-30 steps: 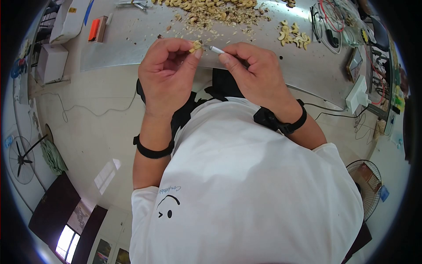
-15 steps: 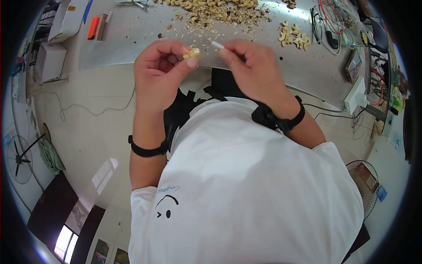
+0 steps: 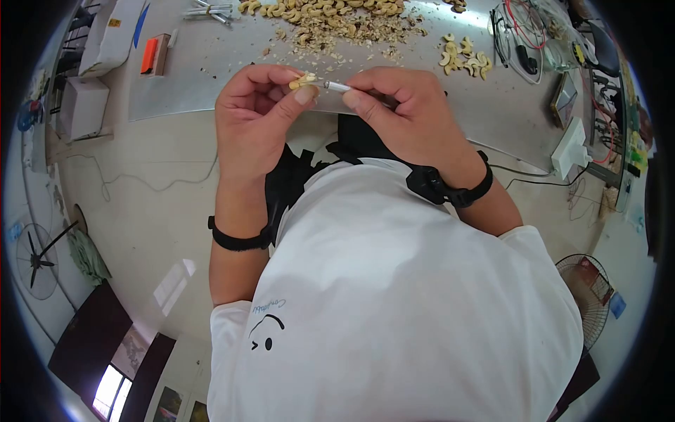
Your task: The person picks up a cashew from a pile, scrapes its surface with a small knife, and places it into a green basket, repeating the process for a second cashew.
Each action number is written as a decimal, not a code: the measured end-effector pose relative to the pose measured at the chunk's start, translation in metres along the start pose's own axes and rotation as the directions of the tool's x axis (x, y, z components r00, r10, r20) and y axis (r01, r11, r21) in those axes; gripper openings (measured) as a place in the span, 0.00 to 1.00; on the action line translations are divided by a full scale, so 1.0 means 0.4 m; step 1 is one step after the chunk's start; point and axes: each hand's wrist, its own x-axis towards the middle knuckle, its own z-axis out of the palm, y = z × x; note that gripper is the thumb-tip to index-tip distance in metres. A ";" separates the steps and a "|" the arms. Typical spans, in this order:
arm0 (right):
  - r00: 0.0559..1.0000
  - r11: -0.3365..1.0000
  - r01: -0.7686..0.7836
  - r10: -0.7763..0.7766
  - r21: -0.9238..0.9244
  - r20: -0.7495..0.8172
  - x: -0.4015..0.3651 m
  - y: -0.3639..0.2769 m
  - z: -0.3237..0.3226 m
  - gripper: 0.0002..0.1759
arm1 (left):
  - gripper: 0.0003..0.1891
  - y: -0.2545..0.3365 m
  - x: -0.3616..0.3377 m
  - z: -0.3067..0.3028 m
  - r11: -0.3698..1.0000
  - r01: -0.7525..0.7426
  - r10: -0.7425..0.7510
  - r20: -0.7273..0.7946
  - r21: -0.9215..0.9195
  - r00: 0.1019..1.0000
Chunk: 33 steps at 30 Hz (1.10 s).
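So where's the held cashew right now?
Head view, upper centre: the cashew is pinched in the left hand over the table edge, with the tool in the right hand touching it.

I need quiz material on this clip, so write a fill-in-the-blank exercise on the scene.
The pale curved cashew kernel is pinched by the fingers of the ____ hand.
The right hand holds a slim silver metal tool whose tip touches the ____.
Each wrist wears a ____ band.
The heap of peeled cashews lies on the grey metal table toward the person's ____.
Missing words: left; kernel; black; right.
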 end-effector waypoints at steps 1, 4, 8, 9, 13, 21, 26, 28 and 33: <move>1.000 1.000 0.007 -0.007 -0.012 0.000 0.001 -0.005 -0.003 0.07 | 0.11 0.002 0.001 0.000 0.999 0.023 -0.023 0.013 -0.039 1.000; 0.999 0.999 0.038 -0.038 -0.032 0.002 0.001 -0.011 -0.008 0.07 | 0.10 0.002 -0.002 0.002 0.990 0.066 -0.063 0.023 -0.125 0.998; 0.999 0.999 0.033 -0.033 0.003 -0.020 -0.002 -0.015 -0.002 0.07 | 0.09 -0.007 -0.008 -0.002 0.951 0.129 -0.116 0.063 -0.280 0.991; 0.999 0.999 0.042 -0.042 -0.008 -0.033 -0.003 -0.014 0.001 0.07 | 0.09 -0.012 -0.008 -0.005 0.942 0.138 -0.119 0.081 -0.306 0.990; 0.989 0.999 0.034 -0.037 -0.024 -0.145 -0.011 0.014 0.018 0.07 | 0.09 -0.016 -0.014 -0.019 0.932 0.145 -0.064 0.243 -0.333 0.968; 0.992 0.997 0.059 -0.053 0.048 -0.112 -0.026 0.005 -0.002 0.08 | 0.09 -0.015 -0.021 -0.002 0.912 0.173 -0.119 0.163 -0.373 0.979; 0.994 0.998 0.044 -0.039 0.040 -0.101 -0.029 -0.003 0.004 0.08 | 0.09 -0.014 -0.024 0.022 0.878 0.202 -0.148 0.154 -0.434 0.977; 0.992 0.997 0.063 -0.059 0.036 -0.111 -0.028 -0.002 0.008 0.08 | 0.09 -0.011 -0.028 0.028 0.905 0.205 -0.162 0.143 -0.373 0.976; 0.990 0.997 0.075 -0.073 0.010 -0.123 -0.030 -0.002 0.012 0.08 | 0.09 -0.020 -0.033 0.028 0.956 0.158 -0.134 0.112 -0.248 0.985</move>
